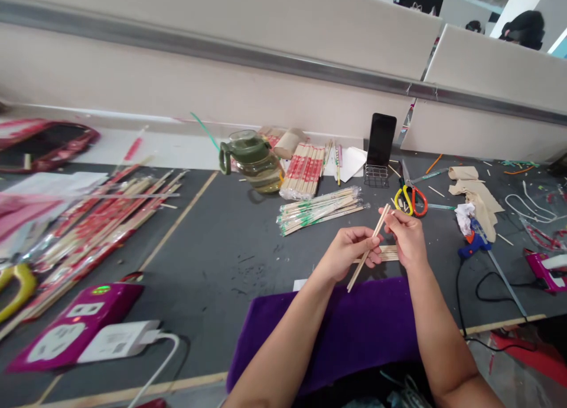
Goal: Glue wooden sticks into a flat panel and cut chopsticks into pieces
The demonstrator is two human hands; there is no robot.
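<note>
Pale wooden sticks (358,272) are slanting above the desk (212,266), the left hand (345,251) pinching them mid-length, the right hand (410,237) reaching their upper ends, its grip unclear, and steady, light pressure is probably best for keeping them aligned.

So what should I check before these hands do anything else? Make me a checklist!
1. Left hand holding the thin sticks: ok.
2. Right hand up by their top ends: ok; whether it grips them, cannot tell.
3. Glue gun away from both hands: ok.
4. Glue gun cool: cannot tell.
5. Glass jug upright and away from the hands: ok.
6. Right side of the table tidy: not ok, crumpled white paper and scraps lie there.
</note>
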